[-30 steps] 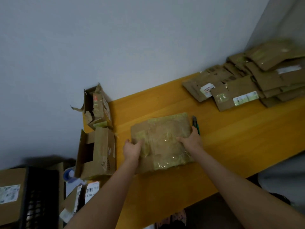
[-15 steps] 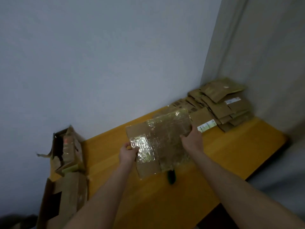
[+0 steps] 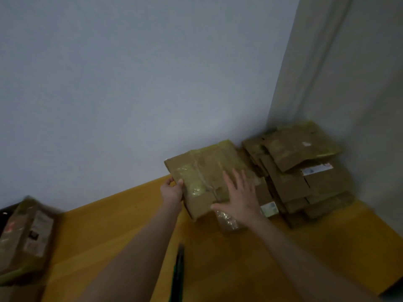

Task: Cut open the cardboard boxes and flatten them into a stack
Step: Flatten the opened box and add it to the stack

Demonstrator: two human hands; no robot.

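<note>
Meanwhile the left grip (image 3: 172, 191) pinches the flattened box (image 3: 200, 171); right grip (image 3: 241, 199) rests spread atop; white label (image 3: 317, 168) unreadable.

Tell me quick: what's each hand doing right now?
Left hand: closed, gripping the left edge of the flattened box.
Right hand: open, fingers spread, pressing flat on the same box.
</note>
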